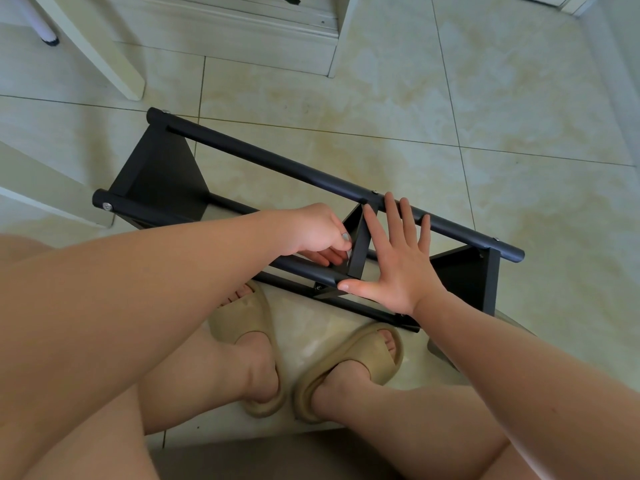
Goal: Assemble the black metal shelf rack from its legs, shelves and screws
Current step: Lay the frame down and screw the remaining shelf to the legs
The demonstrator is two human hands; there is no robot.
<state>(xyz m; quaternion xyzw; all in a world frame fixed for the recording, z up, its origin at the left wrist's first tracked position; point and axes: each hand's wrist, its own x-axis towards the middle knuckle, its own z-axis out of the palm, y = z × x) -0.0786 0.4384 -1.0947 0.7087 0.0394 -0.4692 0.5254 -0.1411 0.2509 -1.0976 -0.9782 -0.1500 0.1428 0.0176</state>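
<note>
The black metal shelf rack (277, 164) lies on its side on the tiled floor, its round legs running from upper left to lower right. One shelf (162, 178) sits at the left end, a middle shelf (358, 244) in the centre and another shelf (464, 275) at the right end. My left hand (318, 233) curls its fingers round the left edge of the middle shelf. My right hand (398, 261) lies flat with spread fingers against the right side of that shelf, fingertips touching the far leg. Screw heads (106, 206) show on the leg ends.
My two feet in tan slippers (346, 368) stand just in front of the rack. White furniture legs (104, 57) and a white cabinet base (242, 36) stand at the upper left. Bare floor tiles (502, 116) stretch to the right.
</note>
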